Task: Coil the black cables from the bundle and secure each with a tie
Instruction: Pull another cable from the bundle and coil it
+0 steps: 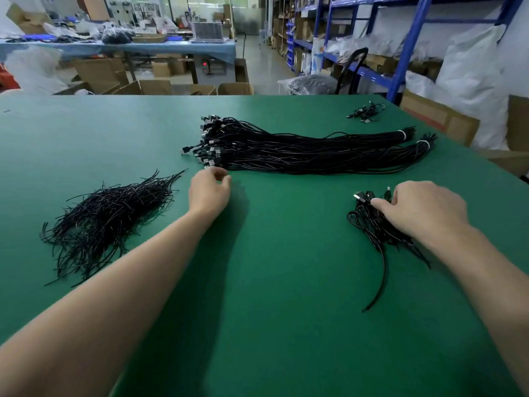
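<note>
Your left hand (210,193) sits at the near edge of the bundle (300,151), right at its plug ends. Thumb and forefinger curl toward each other in a pinch, but I cannot tell whether a plug is already between them. Your right hand (420,207) is over on the right of the bench (272,282), fingers curled down and gripping the coiled cables (372,227). A plug (359,196) pokes out beside your thumb, and one loose tail trails toward you. The bundle lies across the middle of the bench, cinched by a white band (403,135) near its far right ends. The pile of ties (108,222) lies to your left, well apart from the coiled cables.

The step in hand, as I read it, is drawing the next cable. Take one plug only, the nearest and loosest, and pinch the plug body rather than the thin cord. Pull leftward along the line of the bundle, away from the banded ends, so the cable slides out instead of dragging its neighbours. If others lift with it, stop and shake them off. Before you let go with the right hand, check that what it holds is properly tied, since the trailing tail suggests it could spring open. Then bring the right hand across to guide the cord while you draw.
</note>
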`<state>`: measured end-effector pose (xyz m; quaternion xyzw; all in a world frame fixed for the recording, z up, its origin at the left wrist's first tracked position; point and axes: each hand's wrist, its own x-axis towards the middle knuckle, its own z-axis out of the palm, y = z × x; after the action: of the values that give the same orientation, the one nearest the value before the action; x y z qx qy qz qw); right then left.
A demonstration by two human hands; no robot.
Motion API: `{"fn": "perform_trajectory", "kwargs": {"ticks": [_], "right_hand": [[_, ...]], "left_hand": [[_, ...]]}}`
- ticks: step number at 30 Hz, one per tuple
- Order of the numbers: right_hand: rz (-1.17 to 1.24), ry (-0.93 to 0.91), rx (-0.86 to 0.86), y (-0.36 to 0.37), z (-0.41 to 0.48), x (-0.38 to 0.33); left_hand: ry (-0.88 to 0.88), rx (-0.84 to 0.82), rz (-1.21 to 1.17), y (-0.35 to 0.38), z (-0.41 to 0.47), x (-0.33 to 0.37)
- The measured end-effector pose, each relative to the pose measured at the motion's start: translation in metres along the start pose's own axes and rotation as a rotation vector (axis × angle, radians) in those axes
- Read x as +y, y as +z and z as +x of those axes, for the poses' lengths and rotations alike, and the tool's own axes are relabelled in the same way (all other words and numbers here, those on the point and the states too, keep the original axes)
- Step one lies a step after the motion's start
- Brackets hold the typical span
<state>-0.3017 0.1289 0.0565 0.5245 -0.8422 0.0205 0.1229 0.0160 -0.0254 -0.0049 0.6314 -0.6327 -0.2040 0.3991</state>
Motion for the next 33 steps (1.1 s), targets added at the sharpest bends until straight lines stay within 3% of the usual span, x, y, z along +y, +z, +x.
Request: {"fn": "perform_trajectory", "kwargs": {"ticks": [3,8,13,17,22,26,30,33], "right_hand": [[-0.030,-0.040,0.009,-0.015,-0.002,-0.001],[0.163,-0.237,0.208,-0.031,-0.022,-0.037],[0.253,-0.390,-0.004,-0.010,-0.035,-0.084],[0.500,-0.414,-0.078,0.009,-0.038,-0.110],[0.994,-0.332,-0.311,0.021,-0.022,-0.142],[1.576,-0.039,-0.590,0.028,0.001,-0.168],[1.942,0.198,-0.782,0.031,0.023,-0.181],[2.070,0.256,-0.779,0.034,0.032,-0.188]], "left_hand": [[-0.006,0.028,0.121,-0.007,0.022,-0.009],[0.045,0.009,0.289,-0.007,0.051,-0.012],[0.067,0.000,0.389,-0.005,0.069,-0.009],[0.069,-0.001,0.356,-0.003,0.071,-0.006],[-0.158,-0.262,-0.228,0.000,0.043,0.011],[-0.212,-0.416,-0.464,-0.008,-0.005,0.029],[-0.210,-0.523,-0.533,-0.019,-0.047,0.036],[-0.082,-0.519,-0.416,-0.027,-0.072,0.037]]}}
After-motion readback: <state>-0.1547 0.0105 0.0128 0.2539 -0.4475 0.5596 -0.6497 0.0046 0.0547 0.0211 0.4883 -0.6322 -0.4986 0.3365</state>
